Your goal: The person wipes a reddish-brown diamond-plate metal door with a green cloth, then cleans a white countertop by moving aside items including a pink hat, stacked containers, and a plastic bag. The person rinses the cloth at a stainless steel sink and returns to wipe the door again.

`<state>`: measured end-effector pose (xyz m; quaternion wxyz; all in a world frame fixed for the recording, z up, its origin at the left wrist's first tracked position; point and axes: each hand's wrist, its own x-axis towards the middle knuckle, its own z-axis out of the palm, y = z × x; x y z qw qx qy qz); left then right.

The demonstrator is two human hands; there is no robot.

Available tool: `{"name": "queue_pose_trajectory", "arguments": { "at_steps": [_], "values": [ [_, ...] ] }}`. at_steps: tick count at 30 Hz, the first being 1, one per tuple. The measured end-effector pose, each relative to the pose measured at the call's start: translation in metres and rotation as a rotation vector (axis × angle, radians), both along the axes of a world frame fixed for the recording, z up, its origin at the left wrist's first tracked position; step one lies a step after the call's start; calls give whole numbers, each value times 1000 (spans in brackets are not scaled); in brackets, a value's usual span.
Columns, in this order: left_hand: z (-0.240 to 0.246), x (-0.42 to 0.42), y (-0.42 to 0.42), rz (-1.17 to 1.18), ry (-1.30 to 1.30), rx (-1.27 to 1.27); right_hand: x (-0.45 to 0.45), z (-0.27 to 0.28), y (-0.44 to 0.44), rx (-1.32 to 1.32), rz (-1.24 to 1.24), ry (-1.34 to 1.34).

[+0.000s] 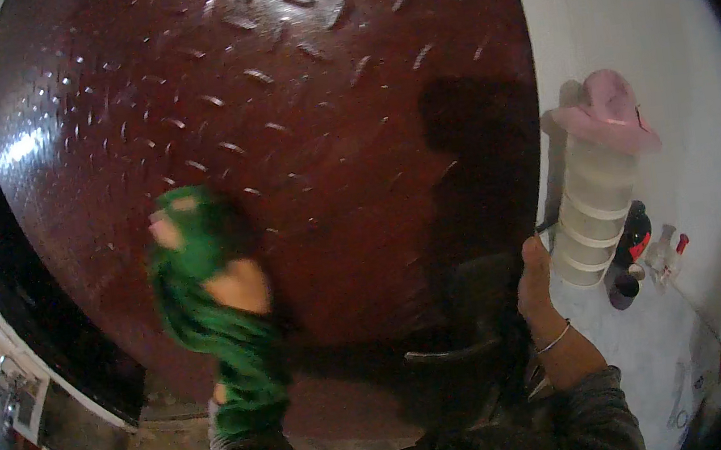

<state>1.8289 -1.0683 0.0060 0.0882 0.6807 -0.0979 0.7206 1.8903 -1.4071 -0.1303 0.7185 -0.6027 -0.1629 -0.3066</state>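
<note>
A dark red door (336, 248) with a raised tread pattern, apparently metal, fills the middle of the view. Against its lower left part is my left hand (240, 287), blurred, with a green cloth (240, 347) gripped in it. The cloth wraps over the fingers and trails down along my forearm. Fingertips and the back of the hand show through its folds. My right hand (534, 278), with a thin bracelet at the wrist, grips the right edge of the door. Part of that hand is hidden. A shadow falls over the door's right side.
Right of the door, a stack of pale plastic containers (594, 230) stands on a whitish surface (608, 343), topped by a pink hat (609, 107). Beside it are a dark bottle (636, 225), a dark cup (624, 290) and small clear bottles (664, 255). A faucet (10, 396) shows far left.
</note>
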Motion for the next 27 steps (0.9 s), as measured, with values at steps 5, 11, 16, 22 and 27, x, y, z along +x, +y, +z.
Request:
{"name": "queue_pose_trajectory", "arguments": {
  "at_steps": [5,11,16,22,27],
  "values": [
    [61,17,-101,-254,208,497,6,13,6,15,72,24],
    [194,23,-8,35,-218,372,8,27,15,-17,-51,-13],
    [95,16,164,155,-91,-224,18,-1,7,175,53,-11],
    [-37,8,161,62,345,-860,39,-12,6,182,53,-39],
    [-67,-23,100,-185,261,-635,44,8,6,-37,-262,-39]
  ]
}}
